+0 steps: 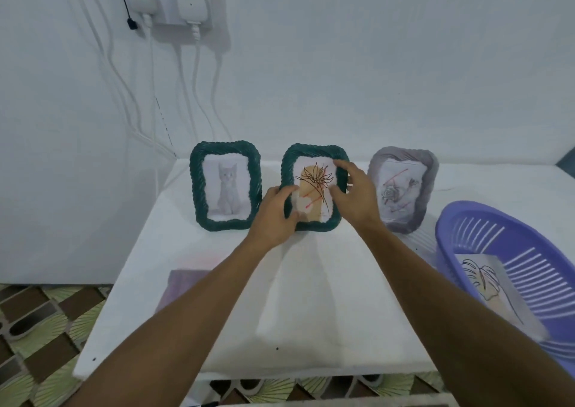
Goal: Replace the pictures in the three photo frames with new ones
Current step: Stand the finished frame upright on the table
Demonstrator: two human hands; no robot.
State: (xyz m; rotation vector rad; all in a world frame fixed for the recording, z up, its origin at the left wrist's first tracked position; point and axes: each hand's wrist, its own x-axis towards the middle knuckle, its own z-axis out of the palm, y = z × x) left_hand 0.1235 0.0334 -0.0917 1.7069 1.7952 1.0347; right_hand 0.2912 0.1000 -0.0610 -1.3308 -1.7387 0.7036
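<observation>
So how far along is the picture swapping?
Hard to call anything done: all three frames hold pictures, and I cannot tell whether the picture in the cat frame is new. In hand: left hand and right hand grip the middle frame. Probably left: the grey frame, with a leaf drawing waiting in the purple basket.

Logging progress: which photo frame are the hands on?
The middle green frame, with the plant sketch: left hand grips its left edge, right hand holds its right. The cat frame and grey frame stand untouched.
</observation>
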